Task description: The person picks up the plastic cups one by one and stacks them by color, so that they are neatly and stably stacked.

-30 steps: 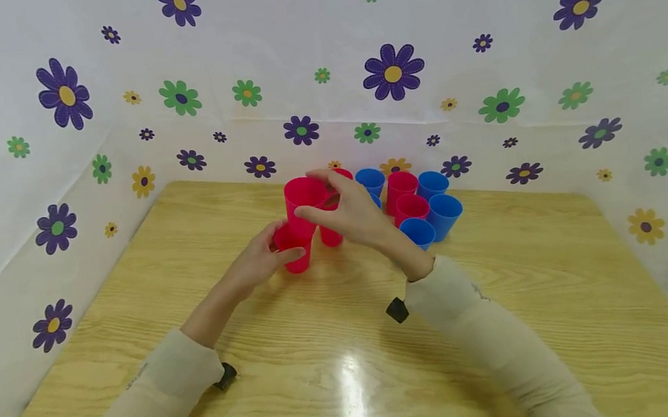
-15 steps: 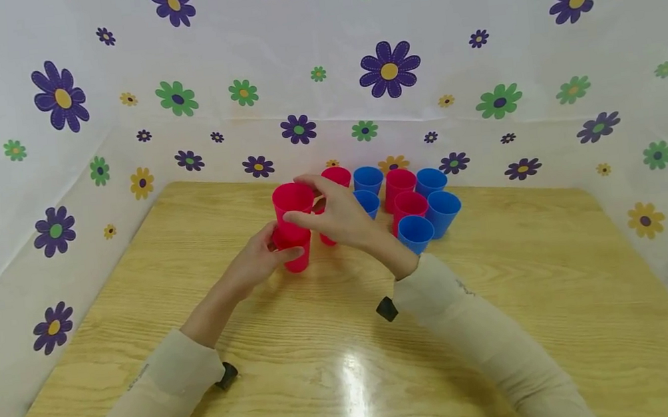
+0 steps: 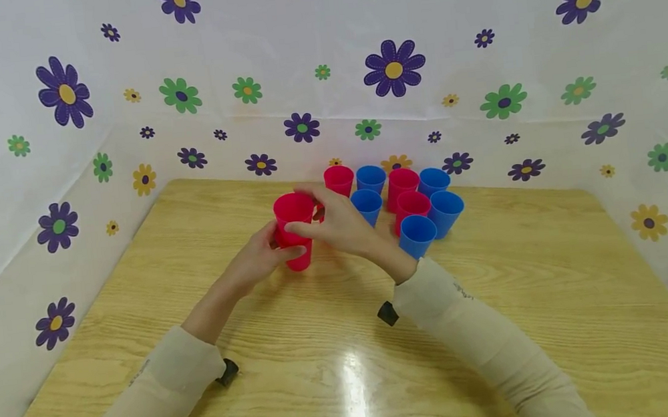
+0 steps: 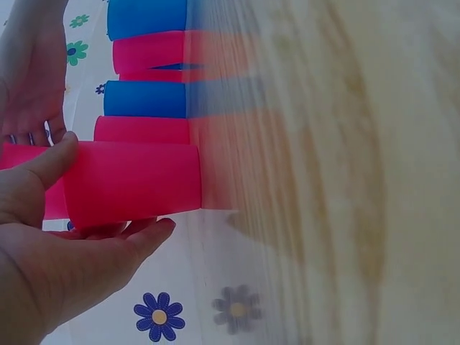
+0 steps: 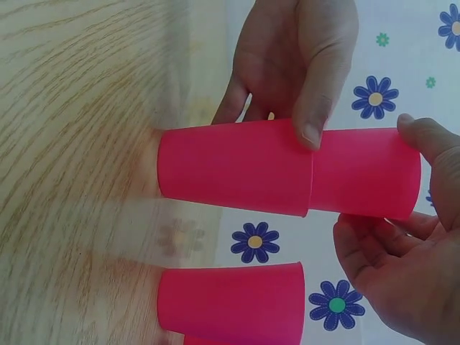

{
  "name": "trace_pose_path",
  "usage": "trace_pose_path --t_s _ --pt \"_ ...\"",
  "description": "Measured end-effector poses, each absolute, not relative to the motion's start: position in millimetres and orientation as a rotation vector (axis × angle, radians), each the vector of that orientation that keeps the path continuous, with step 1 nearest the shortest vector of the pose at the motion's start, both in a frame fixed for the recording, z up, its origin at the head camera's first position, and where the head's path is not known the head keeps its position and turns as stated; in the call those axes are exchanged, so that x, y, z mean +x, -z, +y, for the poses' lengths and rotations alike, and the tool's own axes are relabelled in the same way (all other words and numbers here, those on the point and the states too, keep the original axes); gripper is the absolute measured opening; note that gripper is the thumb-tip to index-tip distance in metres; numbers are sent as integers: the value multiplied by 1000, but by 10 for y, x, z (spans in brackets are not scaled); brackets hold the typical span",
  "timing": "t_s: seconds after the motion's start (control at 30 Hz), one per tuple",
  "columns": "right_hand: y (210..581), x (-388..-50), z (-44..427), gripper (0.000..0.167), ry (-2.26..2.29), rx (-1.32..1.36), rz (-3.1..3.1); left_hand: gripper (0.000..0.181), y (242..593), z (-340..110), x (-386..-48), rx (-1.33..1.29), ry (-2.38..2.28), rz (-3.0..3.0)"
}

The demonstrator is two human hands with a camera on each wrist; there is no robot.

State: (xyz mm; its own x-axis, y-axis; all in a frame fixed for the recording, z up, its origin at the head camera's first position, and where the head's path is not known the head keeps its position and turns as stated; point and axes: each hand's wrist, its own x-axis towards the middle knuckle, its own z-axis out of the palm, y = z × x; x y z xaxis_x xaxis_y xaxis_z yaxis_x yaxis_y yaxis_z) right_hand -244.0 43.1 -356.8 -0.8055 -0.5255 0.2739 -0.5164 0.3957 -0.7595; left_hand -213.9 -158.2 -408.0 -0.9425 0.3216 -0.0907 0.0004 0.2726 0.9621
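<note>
A red cup [image 3: 299,263] stands upright on the table, and my left hand [image 3: 251,262] holds it around its rim with thumb and fingers. My right hand [image 3: 344,224] grips a second red cup [image 3: 293,207] near its top. That upper cup [image 5: 363,169] is pushed partway into the lower cup [image 5: 230,167], as the right wrist view shows. Just behind, a third red cup [image 5: 230,302] stands apart from the pair; in the head view my right hand mostly hides it.
Right of the hands stand several upright cups, mixed red [image 3: 402,182] and blue [image 3: 418,235], their mouths up. A further red cup [image 3: 338,180] is at the back. Flowered white cloth [image 3: 317,35] walls the wooden table [image 3: 301,373] at the back and sides.
My right hand has moved left and down, lowering the upper red cup deeper into the one in my left hand. The left hand has stayed nearly still.
</note>
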Motion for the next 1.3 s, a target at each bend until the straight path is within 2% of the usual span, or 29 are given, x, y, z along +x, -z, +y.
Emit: trace_pose_path --t_s 0.37,0.57,0.9,1.3 --pt "3569 -2425 437 76 1291 -948 2641 64 4076 -1626 -2181 282 -1681 2312" --pt "3524 -2418 556 69 1268 -946 2670 63 4073 -1637 -2175 242 -1645 2353" --pt "3322 -2384 1115 58 1291 -900 2786 66 4091 -1645 -2174 260 -1634 2393" --pt "3240 -2548 1840 49 1210 -756 3066 68 4102 -1643 -2176 275 -1625 2412"
